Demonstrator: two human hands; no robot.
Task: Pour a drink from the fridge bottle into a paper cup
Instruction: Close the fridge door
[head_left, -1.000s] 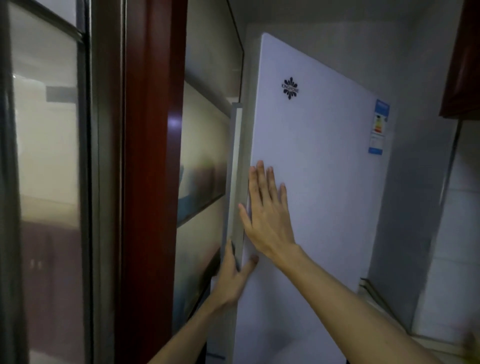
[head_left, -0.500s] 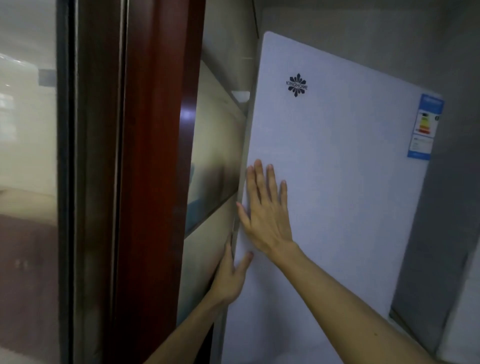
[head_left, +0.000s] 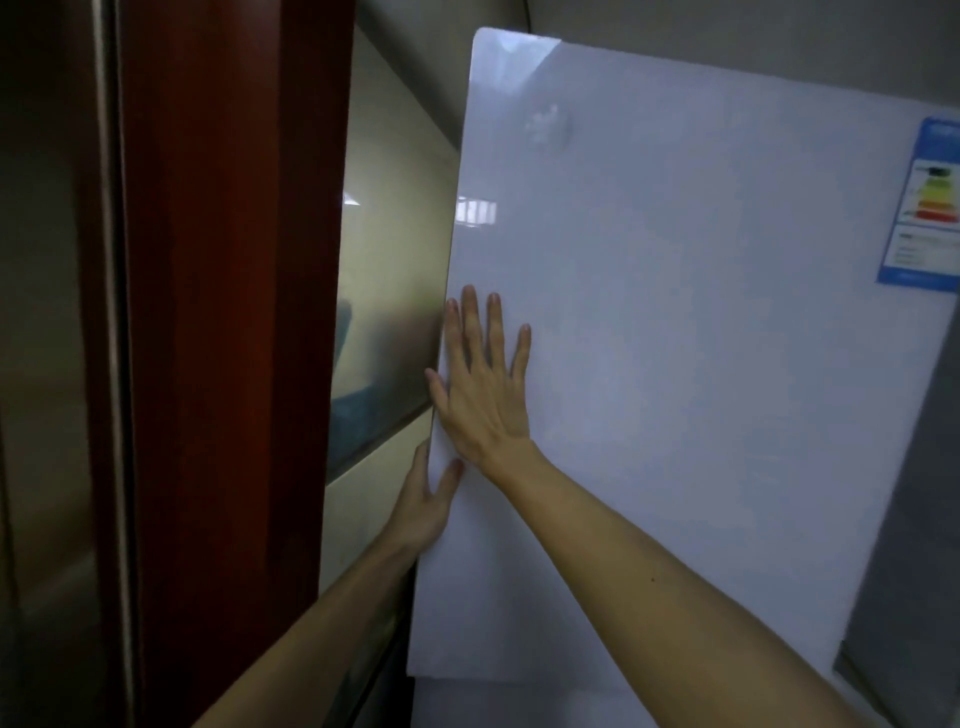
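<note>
Bottle and cup are both out of view; the bottle is presumably behind the white fridge door (head_left: 675, 364), so the task looks barely begun. Judging by the hands, the step in hand is working this door at its left edge. The right hand (head_left: 485, 395) lies flat on the glossy panel, fingers spread, gripping nothing. The left hand (head_left: 426, 506) sits lower at the edge, thumb on the front face and fingers wrapped behind the rim, so it seems to hold the door's edge. Next, I'd judge, comes a pull to swing it wide enough to reach in. The door is smooth, flat, round-cornered and reflective, with 1 blue energy label (head_left: 927, 208) at upper right. Beside it stand a polished red-brown wooden frame (head_left: 228, 338) and frosted glass (head_left: 384, 312).
</note>
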